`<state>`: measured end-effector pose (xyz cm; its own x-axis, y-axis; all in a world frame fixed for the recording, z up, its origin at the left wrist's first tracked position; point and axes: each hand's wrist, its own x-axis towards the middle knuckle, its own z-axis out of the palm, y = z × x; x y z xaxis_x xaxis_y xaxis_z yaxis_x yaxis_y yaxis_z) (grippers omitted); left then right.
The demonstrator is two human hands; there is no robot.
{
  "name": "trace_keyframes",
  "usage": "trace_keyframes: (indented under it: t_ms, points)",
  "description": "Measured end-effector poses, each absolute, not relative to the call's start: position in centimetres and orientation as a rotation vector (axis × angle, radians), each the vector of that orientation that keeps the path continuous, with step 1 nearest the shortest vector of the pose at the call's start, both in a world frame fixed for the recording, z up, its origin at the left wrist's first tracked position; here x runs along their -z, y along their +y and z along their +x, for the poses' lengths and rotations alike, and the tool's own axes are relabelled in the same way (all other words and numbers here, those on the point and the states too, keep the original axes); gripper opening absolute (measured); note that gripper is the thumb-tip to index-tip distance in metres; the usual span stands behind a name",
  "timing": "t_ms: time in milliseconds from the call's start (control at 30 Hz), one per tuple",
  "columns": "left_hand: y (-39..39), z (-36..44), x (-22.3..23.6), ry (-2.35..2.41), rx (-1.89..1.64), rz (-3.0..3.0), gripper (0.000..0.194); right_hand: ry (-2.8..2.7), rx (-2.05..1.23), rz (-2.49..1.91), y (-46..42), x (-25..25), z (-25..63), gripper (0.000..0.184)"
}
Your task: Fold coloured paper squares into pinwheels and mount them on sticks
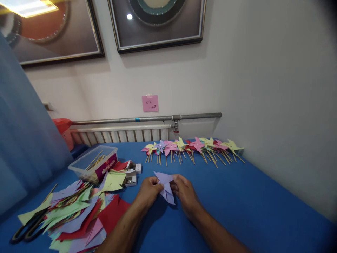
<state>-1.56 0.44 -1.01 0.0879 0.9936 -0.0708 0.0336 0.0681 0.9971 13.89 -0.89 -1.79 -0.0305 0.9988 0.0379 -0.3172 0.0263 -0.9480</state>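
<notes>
A lilac paper pinwheel point(166, 189), partly folded, is held just above the blue table between my two hands. My left hand point(149, 191) pinches its left side between thumb and fingers. On the opposite side, my right hand point(185, 191) has its fingers closed on the paper's upper right edge. Some of the folds are covered by my fingers. Left of my hands lie small white boxes point(131, 181) with shiny metal bits inside, and a pale yellow cut paper sheet point(113, 181).
A heap of coloured paper point(71, 211) covers the table's left side, with black-handled scissors point(30, 228) beside it. Behind stands a clear plastic tub point(91, 161) of thin sticks. Finished pinwheels point(196, 144) on sticks lie in a row along the back, near a wall pipe point(152, 118).
</notes>
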Motion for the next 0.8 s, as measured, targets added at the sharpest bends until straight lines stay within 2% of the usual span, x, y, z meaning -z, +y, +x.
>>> trace_keyframes:
  t_ms: [333,800]
  points:
    - [0.5,-1.8,0.9,1.231,-1.071,1.207,0.024,-0.984,-1.419,-0.916,-1.4,1.7,13.7,0.050]
    - [-0.2,-1.3,0.2,1.160,-1.051,1.222,0.040,-1.159,-1.276,-1.218,-0.2,3.4,13.4,0.024]
